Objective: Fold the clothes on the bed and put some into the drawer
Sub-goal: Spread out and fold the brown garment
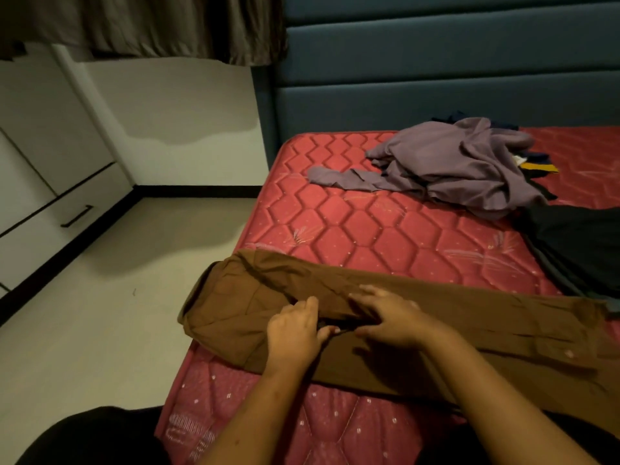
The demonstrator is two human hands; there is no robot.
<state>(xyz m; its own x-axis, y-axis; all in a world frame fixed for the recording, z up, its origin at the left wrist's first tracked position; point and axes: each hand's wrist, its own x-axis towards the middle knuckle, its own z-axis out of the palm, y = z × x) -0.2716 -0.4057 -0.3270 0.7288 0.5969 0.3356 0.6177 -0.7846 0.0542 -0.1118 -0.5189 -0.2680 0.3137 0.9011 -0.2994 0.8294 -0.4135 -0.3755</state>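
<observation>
Forearms (255, 414) are reaching in from the bottom edge. Bed (369, 223) is bearing a brown garment (469, 317) lying lengthwise along its near edge, purple clothes (469, 162) heaping near the headboard (436, 78). Left hand (295, 333) is pinching a brown fold, fingers (310, 305) curled; right hand (391, 318) is pressing flat, fingers straight.

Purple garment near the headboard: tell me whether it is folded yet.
No, the purple garment lies crumpled in a loose heap on the red mattress, one end trailing out flat.
</observation>
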